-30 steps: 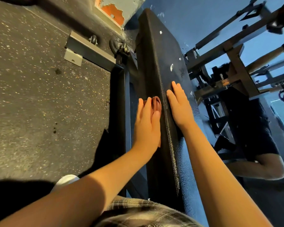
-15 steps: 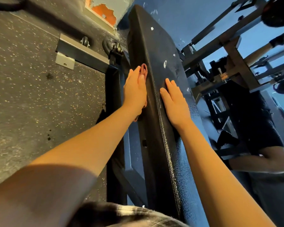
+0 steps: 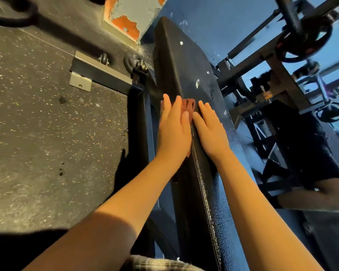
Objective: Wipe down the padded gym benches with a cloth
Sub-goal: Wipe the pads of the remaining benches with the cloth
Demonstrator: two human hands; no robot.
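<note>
The left hand (image 3: 173, 133) presses straight, slightly parted fingers (image 3: 177, 106) on a reddish cloth (image 3: 188, 106) against the black bench pad (image 3: 186, 61). The cloth shows past the fingertips and is otherwise hidden under the palm. The right hand (image 3: 211, 133) lies flat on the pad just beside, fingers together.

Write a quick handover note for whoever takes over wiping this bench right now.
Left hand: flat, fingers straight, pressing the reddish cloth on the bench pad along its left seam.
Right hand: flat on the pad's top, holding nothing.
Done: cannot tell how much is wiped.
To do: white flecks lie on the pad beyond the hands; wipe the far end.
</note>
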